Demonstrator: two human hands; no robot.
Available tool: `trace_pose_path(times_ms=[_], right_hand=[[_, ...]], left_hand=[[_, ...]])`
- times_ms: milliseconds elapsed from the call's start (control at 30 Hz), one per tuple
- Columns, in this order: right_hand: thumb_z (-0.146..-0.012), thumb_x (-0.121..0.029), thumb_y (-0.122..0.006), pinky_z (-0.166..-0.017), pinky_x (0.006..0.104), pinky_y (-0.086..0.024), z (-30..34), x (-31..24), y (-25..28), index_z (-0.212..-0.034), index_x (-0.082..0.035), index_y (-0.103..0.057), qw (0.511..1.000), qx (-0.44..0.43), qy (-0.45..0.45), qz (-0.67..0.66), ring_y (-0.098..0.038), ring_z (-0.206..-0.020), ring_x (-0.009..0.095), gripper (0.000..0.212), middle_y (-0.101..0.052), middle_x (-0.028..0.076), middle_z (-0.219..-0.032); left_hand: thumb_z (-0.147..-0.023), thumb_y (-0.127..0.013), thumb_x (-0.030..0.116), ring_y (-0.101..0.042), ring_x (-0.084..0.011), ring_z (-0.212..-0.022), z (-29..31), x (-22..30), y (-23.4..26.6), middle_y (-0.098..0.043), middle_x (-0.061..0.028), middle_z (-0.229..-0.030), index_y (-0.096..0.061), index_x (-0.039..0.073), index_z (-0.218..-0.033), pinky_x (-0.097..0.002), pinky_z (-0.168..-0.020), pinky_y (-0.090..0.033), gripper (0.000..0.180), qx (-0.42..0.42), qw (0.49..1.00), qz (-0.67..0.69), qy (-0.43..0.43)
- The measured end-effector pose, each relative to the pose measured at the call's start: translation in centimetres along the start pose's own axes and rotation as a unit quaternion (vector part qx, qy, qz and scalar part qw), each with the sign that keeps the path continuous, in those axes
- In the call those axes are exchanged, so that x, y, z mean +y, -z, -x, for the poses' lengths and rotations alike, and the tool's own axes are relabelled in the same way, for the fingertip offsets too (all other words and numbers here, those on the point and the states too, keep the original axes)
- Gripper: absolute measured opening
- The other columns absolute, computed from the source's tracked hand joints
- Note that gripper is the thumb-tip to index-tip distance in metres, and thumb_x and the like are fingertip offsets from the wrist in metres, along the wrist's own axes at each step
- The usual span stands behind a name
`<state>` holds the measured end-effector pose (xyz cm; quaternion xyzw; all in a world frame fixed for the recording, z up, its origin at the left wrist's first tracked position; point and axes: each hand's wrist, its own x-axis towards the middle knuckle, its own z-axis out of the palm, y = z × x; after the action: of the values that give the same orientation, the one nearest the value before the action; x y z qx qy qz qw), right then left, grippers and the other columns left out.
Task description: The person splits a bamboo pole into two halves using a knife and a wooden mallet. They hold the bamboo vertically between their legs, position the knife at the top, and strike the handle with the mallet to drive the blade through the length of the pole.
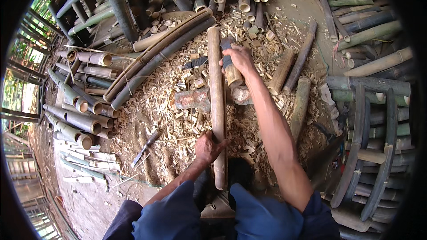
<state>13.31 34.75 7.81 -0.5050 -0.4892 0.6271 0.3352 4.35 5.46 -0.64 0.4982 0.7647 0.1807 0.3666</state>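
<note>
A long brown bamboo pole (216, 84) stretches away from between my knees. It crosses over a short, weathered log (192, 100) lying sideways on the ground. My left hand (208, 148) grips the near part of the pole, thumb across its top. Close to the pole's right side, my right hand (240, 59) is wrapped round a tool with a thick wooden handle (233, 76) and dark binding. The tool's dark head (226, 43) pokes out beyond my fingers; its exact kind is partly hidden. Left of the pole lies a black-wrapped piece (195, 62).
Wood shavings (153, 93) cover the ground. A knife (146, 148) lies at the left. Cut bamboo tubes (84, 115) are piled further left, and more poles (356, 26) at the far right. A bamboo frame (356, 142) stands near right. Short poles (300, 102) lie beyond my right forearm.
</note>
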Motion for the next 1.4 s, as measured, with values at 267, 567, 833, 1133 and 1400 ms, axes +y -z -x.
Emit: trace_pose_path(times_ms=[267,567,833,1133,1400], right_hand=[[-0.096,-0.014,-0.060,-0.046,0.0323,-0.058,-2.6,-2.2,0.7,-0.118,0.000,-0.059,0.997,-0.026,-0.019,0.063,-0.067,-0.053,0.021,0.026,-0.071,0.014,-0.076],[-0.099,-0.014,-0.059,-0.049,0.0332,-0.059,21.1,6.9,0.2,-0.131,0.001,-0.058,0.988,-0.103,-0.111,0.011,-0.067,-0.062,0.017,0.035,-0.068,0.012,-0.081],[-0.102,-0.016,-0.054,-0.051,0.0325,-0.062,12.7,3.0,-0.2,-0.136,0.003,-0.054,0.999,-0.030,-0.037,0.001,-0.069,-0.065,0.017,0.039,-0.070,0.013,-0.082],[-0.102,-0.024,-0.060,-0.046,0.0311,-0.059,16.6,2.6,5.1,-0.132,-0.001,-0.057,0.981,-0.033,0.050,-0.182,-0.068,-0.057,0.018,0.038,-0.071,0.013,-0.085],[-0.104,-0.026,-0.056,-0.050,0.0335,-0.055,26.5,11.2,8.9,-0.139,-0.001,-0.055,0.977,0.075,-0.107,-0.169,-0.066,-0.060,0.020,0.043,-0.068,0.011,-0.084]], left_hand=[[-0.076,-0.089,0.042,-0.072,-0.0275,-0.082,-0.6,-1.4,0.3,-0.073,-0.0191,-0.090,-0.069,-0.005,-0.100,-0.0401,-0.077,-0.057,0.056,-0.059,0.992,0.104,-0.025],[-0.080,-0.090,0.024,-0.071,-0.0184,-0.093,-0.7,-3.1,2.7,-0.077,-0.0130,-0.103,-0.068,-0.008,-0.123,-0.0351,-0.086,-0.058,0.058,-0.169,0.901,0.398,-0.041],[-0.084,-0.087,0.033,-0.068,-0.0195,-0.101,-1.5,-3.5,3.0,-0.075,-0.0130,-0.108,-0.068,-0.005,-0.126,-0.0365,-0.092,-0.054,0.060,-0.226,0.898,0.376,-0.037],[-0.079,-0.080,0.064,-0.055,-0.0415,-0.132,-3.9,-3.0,3.7,-0.052,-0.0352,-0.144,-0.039,-0.018,-0.148,-0.0475,-0.112,-0.045,0.115,-0.211,0.886,0.412,0.010],[-0.077,-0.093,0.023,-0.070,-0.0215,-0.100,-4.5,-1.2,5.2,-0.074,-0.0152,-0.108,-0.066,-0.008,-0.124,-0.0367,-0.092,-0.056,0.062,-0.166,0.901,0.383,-0.113]])
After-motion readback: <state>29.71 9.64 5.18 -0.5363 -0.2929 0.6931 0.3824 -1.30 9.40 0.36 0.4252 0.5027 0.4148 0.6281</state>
